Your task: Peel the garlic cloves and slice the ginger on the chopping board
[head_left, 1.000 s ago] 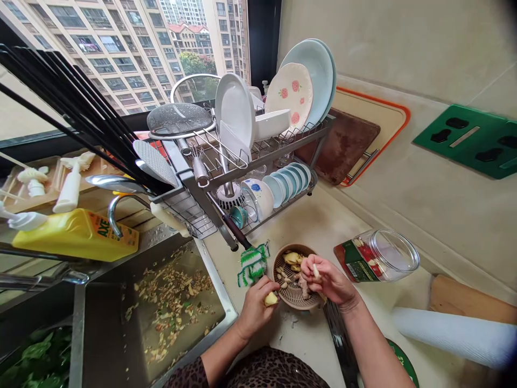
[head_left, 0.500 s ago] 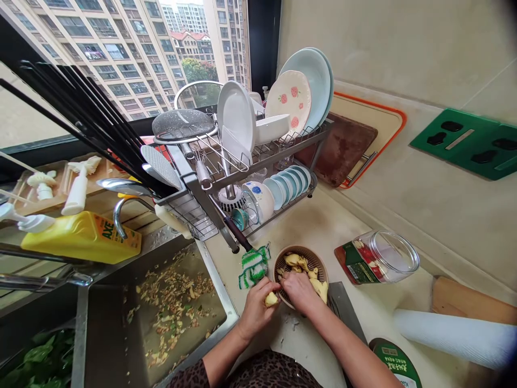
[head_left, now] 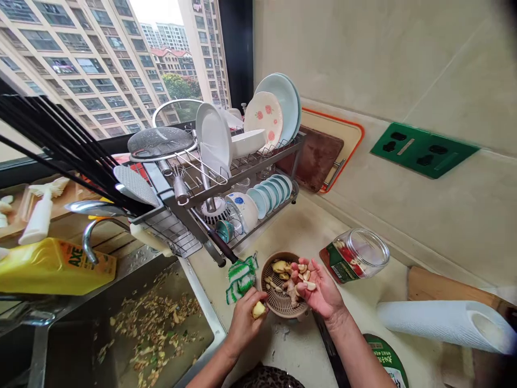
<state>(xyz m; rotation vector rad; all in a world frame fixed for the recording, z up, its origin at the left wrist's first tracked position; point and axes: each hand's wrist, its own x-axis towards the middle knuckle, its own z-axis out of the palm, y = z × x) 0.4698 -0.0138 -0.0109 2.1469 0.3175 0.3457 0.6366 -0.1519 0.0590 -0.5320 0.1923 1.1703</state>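
A round brown plastic basket [head_left: 269, 311] stands on the counter with peeled ginger [head_left: 279, 266] in it. My right hand [head_left: 325, 293] is turned palm up over the basket's right side, its fingers curled around several pale garlic cloves [head_left: 306, 275]. Beside the basket's lower left rim, my left hand [head_left: 243, 318] grips a cut piece of ginger [head_left: 258, 309] with the yellow face outward. A green and white striped cloth [head_left: 242, 278] lies just beyond my left hand.
At left, the sink [head_left: 218, 330] holds water and floating peelings. A two-level dish rack [head_left: 258, 167] stands behind the basket. To the right are an open clear jar [head_left: 355, 256], a paper towel roll [head_left: 436, 326] and a dark flat object [head_left: 329, 350] partly under my right forearm.
My right hand has come up out of the basket and turned palm up, now showing garlic cloves. My left hand keeps its ginger piece. The view has swung to the right.
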